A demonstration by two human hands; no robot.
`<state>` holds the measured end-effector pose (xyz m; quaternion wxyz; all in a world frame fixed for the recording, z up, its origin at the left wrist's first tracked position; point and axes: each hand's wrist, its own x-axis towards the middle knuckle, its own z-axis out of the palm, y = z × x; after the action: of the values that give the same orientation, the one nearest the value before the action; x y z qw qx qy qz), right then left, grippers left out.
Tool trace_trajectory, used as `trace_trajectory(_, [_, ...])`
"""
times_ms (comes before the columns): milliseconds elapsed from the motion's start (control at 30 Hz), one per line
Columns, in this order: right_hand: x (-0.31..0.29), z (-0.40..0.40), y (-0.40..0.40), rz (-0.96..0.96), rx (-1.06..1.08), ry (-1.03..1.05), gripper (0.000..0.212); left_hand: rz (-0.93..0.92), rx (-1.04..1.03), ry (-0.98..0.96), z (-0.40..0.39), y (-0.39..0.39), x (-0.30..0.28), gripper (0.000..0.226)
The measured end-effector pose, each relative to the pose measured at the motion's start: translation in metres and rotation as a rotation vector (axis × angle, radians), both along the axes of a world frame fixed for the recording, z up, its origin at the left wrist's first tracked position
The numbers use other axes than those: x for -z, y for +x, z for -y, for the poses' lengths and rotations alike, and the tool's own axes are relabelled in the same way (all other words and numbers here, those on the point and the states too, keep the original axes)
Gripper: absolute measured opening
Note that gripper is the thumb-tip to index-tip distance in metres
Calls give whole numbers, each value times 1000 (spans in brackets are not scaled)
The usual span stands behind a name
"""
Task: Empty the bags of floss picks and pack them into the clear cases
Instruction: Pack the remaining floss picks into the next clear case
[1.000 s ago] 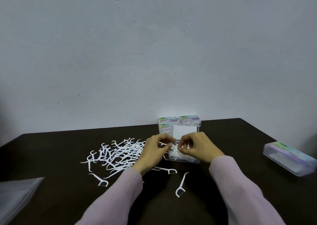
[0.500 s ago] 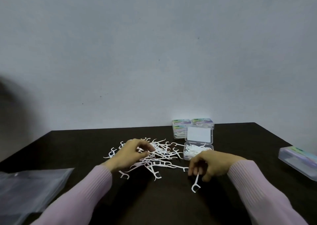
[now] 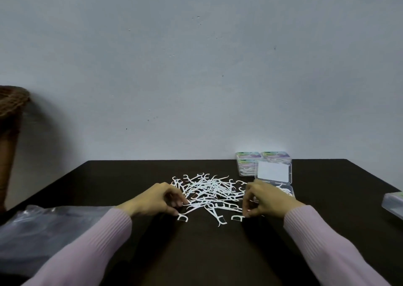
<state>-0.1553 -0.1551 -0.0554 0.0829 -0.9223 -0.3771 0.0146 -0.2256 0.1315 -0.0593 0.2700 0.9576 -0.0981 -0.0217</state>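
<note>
Floss picks heaped on counter between both hands. Left hand pinches a pick at pile's edge; right hand pinches another, open case just behind it. Better to gather aligned bunches, heads same way, before loading.

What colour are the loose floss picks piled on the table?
White, against the dark table; the floss picks show only in the head view.

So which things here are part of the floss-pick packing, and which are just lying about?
Part of the job:
loose floss picks
open clear case
filled cases
case at the right edge
emptied bag
left hand
right hand

Lying about:
brown wicker thing, far left
</note>
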Motion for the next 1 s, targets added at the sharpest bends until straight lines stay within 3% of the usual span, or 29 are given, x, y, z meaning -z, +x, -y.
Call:
trace_trajectory(67, [4,-11,3,98,10,-44,14,18,-5,-60,6,1,4,25])
trace_trajectory(233, [7,-36,10,59,60,31,11,101,-36,-240,17,13,19,14])
trace_trajectory(433, [8,-45,15,131,104,134,11,217,-126,-390,26,23,32,19])
trace_trajectory(567, [10,-54,19,100,159,139,41,387,-317,-213,18,29,34,30])
trace_trajectory(667, [18,-65,18,69,199,84,57,184,-364,-41,14,29,33,67])
trace_trajectory(767, [23,-71,18,178,192,121,44,99,-363,117,19,31,38,79])
trace_trajectory(1000, [22,-67,18,188,158,281,16,263,-258,-152,23,37,46,37])
